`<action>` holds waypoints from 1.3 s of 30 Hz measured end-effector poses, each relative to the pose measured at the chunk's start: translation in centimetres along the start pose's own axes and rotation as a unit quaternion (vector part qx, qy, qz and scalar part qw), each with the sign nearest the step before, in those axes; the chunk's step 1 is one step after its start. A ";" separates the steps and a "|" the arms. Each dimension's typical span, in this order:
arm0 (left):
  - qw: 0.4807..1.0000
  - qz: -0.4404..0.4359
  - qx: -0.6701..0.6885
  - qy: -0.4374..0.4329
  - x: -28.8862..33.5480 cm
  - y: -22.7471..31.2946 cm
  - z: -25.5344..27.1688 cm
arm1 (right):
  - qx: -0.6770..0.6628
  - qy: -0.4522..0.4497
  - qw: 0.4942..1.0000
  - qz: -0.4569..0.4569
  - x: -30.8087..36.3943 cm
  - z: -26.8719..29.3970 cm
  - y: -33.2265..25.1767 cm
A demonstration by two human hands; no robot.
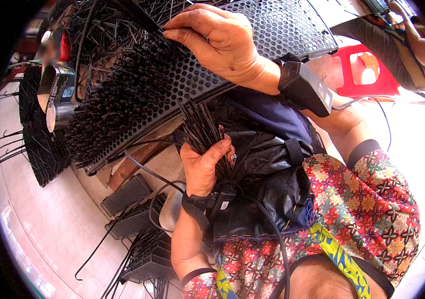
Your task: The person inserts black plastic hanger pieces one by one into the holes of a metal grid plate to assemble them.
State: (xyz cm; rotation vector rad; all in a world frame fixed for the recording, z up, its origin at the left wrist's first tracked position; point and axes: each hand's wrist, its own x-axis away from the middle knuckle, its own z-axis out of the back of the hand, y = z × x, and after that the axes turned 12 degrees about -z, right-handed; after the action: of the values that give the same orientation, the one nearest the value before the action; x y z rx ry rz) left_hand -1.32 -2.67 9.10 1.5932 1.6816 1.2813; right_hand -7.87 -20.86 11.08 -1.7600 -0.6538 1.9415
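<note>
My left hand (pixel 203 167) is wrapped round an upright bundle of thin black sticks (pixel 201 124), held just in front of a black perforated board (pixel 282 25). Above the board, my right hand (pixel 217 42) is closed, its thumb and forefinger pinched together. A dark, narrow shape meets those fingertips, but I cannot make out what it is. Black sticks (pixel 117 99) stand packed close together in the holes across the board's left part. Bare holes show on its right part.
Loose black sticks (pixel 107 30) lie heaped beyond the board. At the left are a metal can (pixel 63 117) and a box (pixel 65 82). Filled black racks with hooked wires (pixel 43 129) stand on the tiles. A red plastic stool (pixel 367 72) and another person (pixel 397 50) are at the right.
</note>
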 end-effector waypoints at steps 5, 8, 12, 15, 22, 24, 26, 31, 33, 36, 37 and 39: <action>1.000 0.003 0.007 0.002 -0.1 0.0 0.1 | 0.008 -0.037 0.997 0.067 -0.5 -0.4 0.0; 1.000 0.005 0.011 -0.015 -0.2 -0.1 0.3 | 0.020 -0.051 0.994 0.100 -0.9 -0.7 0.1; 1.000 0.005 0.012 0.002 -0.2 -0.1 0.2 | 0.003 -0.084 0.988 0.128 -1.1 -0.9 0.2; 1.000 0.004 0.021 -0.005 -0.2 0.0 0.1 | 0.002 -0.089 0.987 0.132 -1.1 -0.7 0.3; 1.000 0.004 0.017 -0.004 -0.3 -0.1 0.1 | 0.284 -0.248 0.915 0.141 -0.2 -0.3 -1.1; 1.000 0.003 0.026 -0.004 -0.2 0.0 0.2 | 0.318 -0.259 0.898 0.158 -0.1 -0.4 -1.2; 0.999 0.005 0.041 -0.009 -0.2 0.2 0.2 | 0.303 -0.248 0.906 0.161 0.0 -0.1 -1.3; 0.999 0.001 0.052 0.007 -0.1 0.3 0.0 | 0.140 -0.166 0.976 0.006 1.3 1.4 -2.7; 0.999 -0.006 0.040 0.001 -0.2 0.4 -0.1 | 0.091 -0.343 0.904 -0.240 1.7 3.3 -5.0; 0.999 -0.028 0.002 -0.027 -0.3 0.3 0.0 | -0.046 -0.410 0.839 -0.355 2.4 4.0 -5.2; 0.999 -0.031 -0.002 -0.036 -0.2 0.3 0.1 | -0.067 -0.407 0.837 -0.361 2.7 4.0 -4.9; 0.999 -0.027 0.002 -0.045 -0.3 0.4 0.1 | -0.097 -0.396 0.821 -0.400 2.6 4.3 -4.9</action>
State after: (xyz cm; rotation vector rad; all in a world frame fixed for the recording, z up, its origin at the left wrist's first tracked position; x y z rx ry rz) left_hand -0.97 -2.93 9.38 1.5724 1.6619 1.1618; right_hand -12.37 -15.60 12.32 -0.4541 -1.5962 1.8999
